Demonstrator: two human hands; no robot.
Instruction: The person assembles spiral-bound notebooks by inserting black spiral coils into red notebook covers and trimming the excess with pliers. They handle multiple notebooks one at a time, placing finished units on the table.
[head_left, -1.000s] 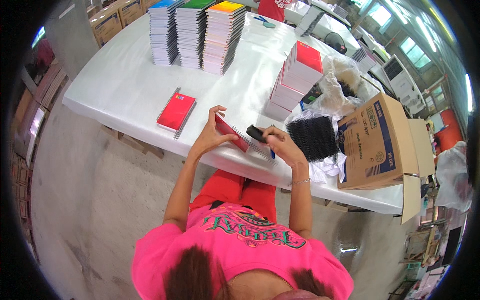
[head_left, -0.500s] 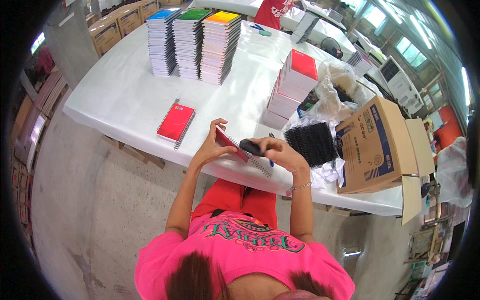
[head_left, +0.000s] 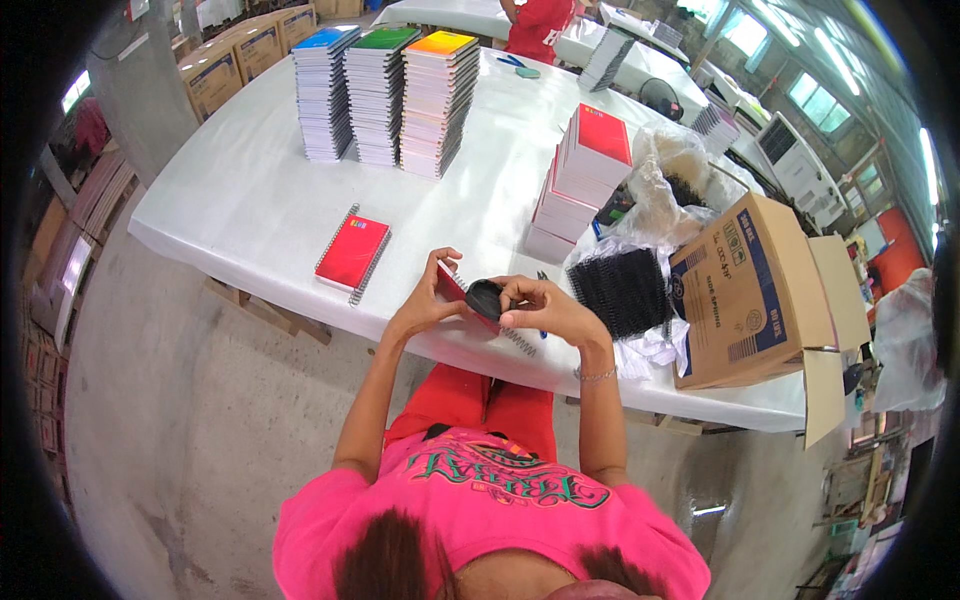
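Note:
My left hand (head_left: 425,300) holds a red-covered notebook (head_left: 455,285) by its left side, tilted up above the near edge of the white table (head_left: 250,200). My right hand (head_left: 540,305) grips a black spiral coil (head_left: 485,298) against the notebook's edge; the coil's lower end (head_left: 520,342) sticks out below my fingers. A finished red spiral notebook (head_left: 352,252) lies flat on the table to my left. A heap of black spiral coils (head_left: 622,290) on clear plastic sits just right of my right hand.
Three tall stacks of notebooks with blue, green and orange covers (head_left: 385,92) stand at the far side. A red-topped stack (head_left: 585,180) is mid-table. An open cardboard box (head_left: 750,290) stands at the right. Another person in red (head_left: 540,25) works at a table behind.
Both hands have drawn the notebook nearer to me and tilted it up. The right hand has shifted along the edge with the coil.

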